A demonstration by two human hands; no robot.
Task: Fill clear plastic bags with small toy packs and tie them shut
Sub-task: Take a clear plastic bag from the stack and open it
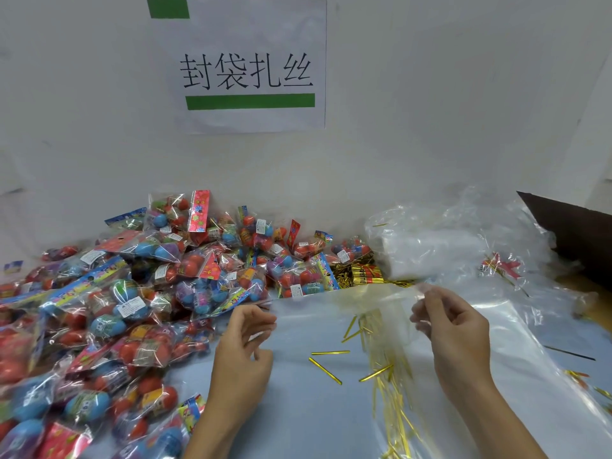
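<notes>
From the head view, the task is judged to be at an early stage for this bag: a clear plastic bag (347, 309) is held up at its upper edge in the centre of the frame, and no toy pack is seen inside it. The mouth appears to be in the course of being opened. Filling and tying are still to be done.

The left hand (245, 346), at lower centre, pinches the bag's left corner between thumb and fingertips; its grip is pressed together on the film. The right hand (453, 329), right of centre, pinches the bag's right corner in the same way.

The toy packs (132, 293) are heaped on the surface (298, 409) across the left half of the frame, each a small clear packet holding coloured egg-shaped pieces. Gold twist ties (381, 366) lie loose on the surface below the held bag, partly seen through it, and a bundled lot lies just behind its top edge. A stack of empty bags (437, 246) rests at upper right of the surface. No filled, tied bag can be made out.

A paper sign (248, 64) is fixed to the wall at upper centre.
</notes>
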